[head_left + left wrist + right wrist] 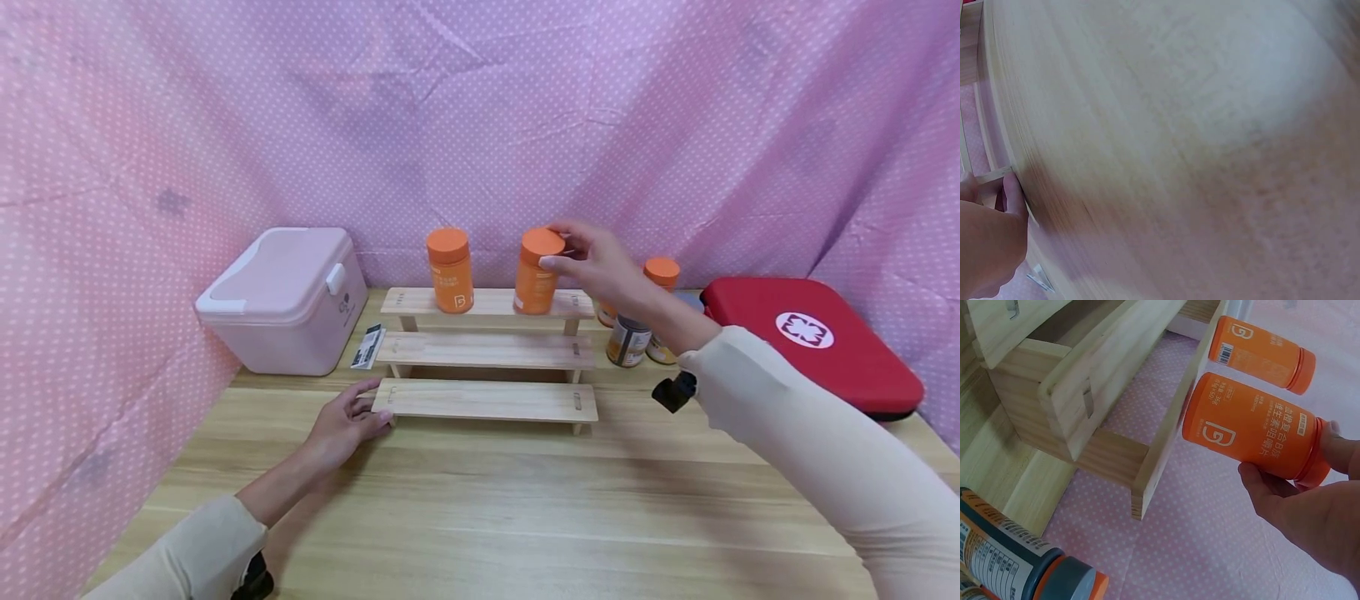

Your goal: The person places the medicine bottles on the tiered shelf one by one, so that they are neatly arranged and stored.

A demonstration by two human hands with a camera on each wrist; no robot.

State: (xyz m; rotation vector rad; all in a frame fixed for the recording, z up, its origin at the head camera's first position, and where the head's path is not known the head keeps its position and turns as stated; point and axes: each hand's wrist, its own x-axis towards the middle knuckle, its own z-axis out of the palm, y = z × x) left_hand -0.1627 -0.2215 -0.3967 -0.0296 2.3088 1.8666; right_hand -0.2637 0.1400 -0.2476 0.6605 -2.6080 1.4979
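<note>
The right hand (600,258) has its thumb and fingers clamped round the orange cap (542,242) of an upright bottle of B-vitamin chewable tablets (533,287) (its printed label faces the right wrist camera). Below that hand is the top board of a three-tier wooden stand (487,398); the bottle's base appears to meet the board, though the hand's angle makes contact hard to confirm. To the left of the right hand, apart from its fingertips, a matching orange bottle (450,283) stands upright on the same board. To the hand's right and lower, beside the stand, are a grey-lidded bottle (628,342) and an orange-capped bottle (662,271) partly hidden by the arm; farther right lies a red first-aid case (750,325).

The left hand (337,433) pinches the left end of the stand's lowest tier between thumb and fingers. Ahead of it lies a small printed card (367,347), and farther ahead and leftward sits a pale pink lidded box (281,287). The wooden tabletop (487,517) spreads beneath both hands
</note>
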